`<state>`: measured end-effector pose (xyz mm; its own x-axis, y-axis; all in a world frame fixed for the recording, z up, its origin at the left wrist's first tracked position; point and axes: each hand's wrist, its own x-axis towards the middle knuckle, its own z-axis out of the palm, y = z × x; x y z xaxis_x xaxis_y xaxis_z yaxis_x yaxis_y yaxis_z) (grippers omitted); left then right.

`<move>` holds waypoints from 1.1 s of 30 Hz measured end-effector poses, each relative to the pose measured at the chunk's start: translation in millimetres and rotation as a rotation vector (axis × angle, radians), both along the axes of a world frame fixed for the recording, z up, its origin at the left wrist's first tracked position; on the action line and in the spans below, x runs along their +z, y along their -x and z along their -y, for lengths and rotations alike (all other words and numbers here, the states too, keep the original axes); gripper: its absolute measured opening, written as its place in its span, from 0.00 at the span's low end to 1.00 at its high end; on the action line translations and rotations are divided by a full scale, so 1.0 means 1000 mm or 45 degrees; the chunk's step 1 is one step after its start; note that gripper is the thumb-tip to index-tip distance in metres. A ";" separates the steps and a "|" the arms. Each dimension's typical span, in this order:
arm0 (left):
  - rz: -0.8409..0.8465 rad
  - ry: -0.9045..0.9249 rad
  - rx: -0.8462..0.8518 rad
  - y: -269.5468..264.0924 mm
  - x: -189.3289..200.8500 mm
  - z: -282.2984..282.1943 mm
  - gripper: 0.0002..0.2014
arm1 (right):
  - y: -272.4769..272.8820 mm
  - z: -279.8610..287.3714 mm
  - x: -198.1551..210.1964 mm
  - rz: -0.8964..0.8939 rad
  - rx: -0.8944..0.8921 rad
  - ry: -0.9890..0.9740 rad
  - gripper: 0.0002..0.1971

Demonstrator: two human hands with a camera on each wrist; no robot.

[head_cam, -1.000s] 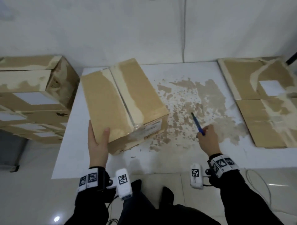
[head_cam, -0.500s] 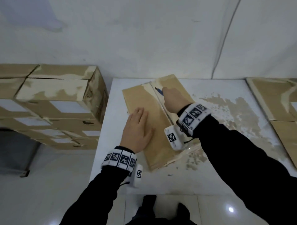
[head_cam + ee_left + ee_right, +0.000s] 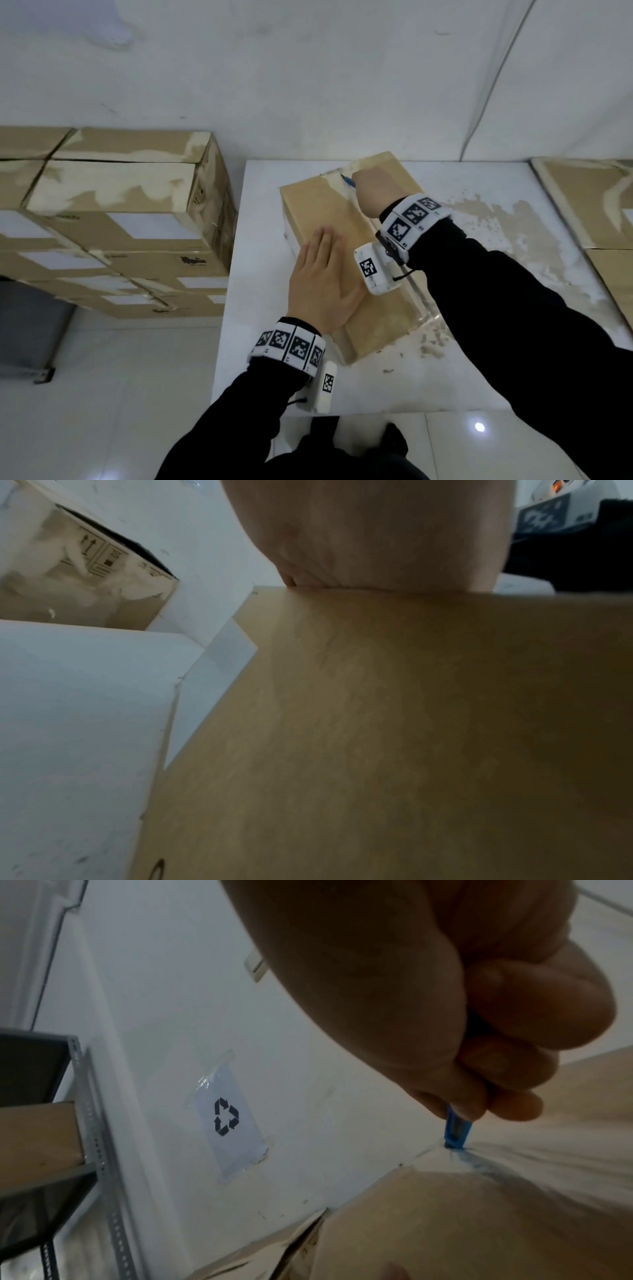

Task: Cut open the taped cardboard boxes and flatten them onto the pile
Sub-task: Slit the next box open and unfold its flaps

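Because the tape seam needs a steady surface, my left hand (image 3: pixel 323 284) lies flat, fingers straight, on the box (image 3: pixel 373 308) on the white table (image 3: pixel 260 192), while my right hand (image 3: pixel 375 192) grips the blue cutter (image 3: pixel 457 1130), tip at the seam's far end.

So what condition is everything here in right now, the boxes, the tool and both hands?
Brown cardboard box on the white table: still closed, top seam taped.
Blue cutter: tip pressed into the tape at the seam's far end.
Right hand: fist gripping the cutter.
Left hand: flat, pressing the box top.
Stacked cardboard boxes: still taped shut.
Flattened cardboard pile: lying flat.
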<state>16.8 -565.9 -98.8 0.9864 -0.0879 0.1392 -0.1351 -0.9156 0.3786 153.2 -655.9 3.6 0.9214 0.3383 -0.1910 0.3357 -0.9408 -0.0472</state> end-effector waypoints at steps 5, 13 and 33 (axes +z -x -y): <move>0.001 0.017 0.035 0.000 0.000 0.003 0.43 | 0.014 0.014 -0.004 -0.039 -0.041 -0.044 0.14; 0.008 0.013 0.058 -0.001 0.001 0.003 0.42 | 0.029 0.021 -0.009 -0.043 -0.076 -0.167 0.14; -0.089 -0.068 0.073 -0.002 0.004 0.005 0.45 | 0.136 0.087 -0.022 -0.082 -0.188 -0.235 0.18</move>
<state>19.1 -570.5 -95.0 0.9971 -0.0363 0.0663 -0.0566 -0.9403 0.3356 17.5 -742.6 -18.2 0.9515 0.2353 -0.1985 0.1855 -0.9529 -0.2401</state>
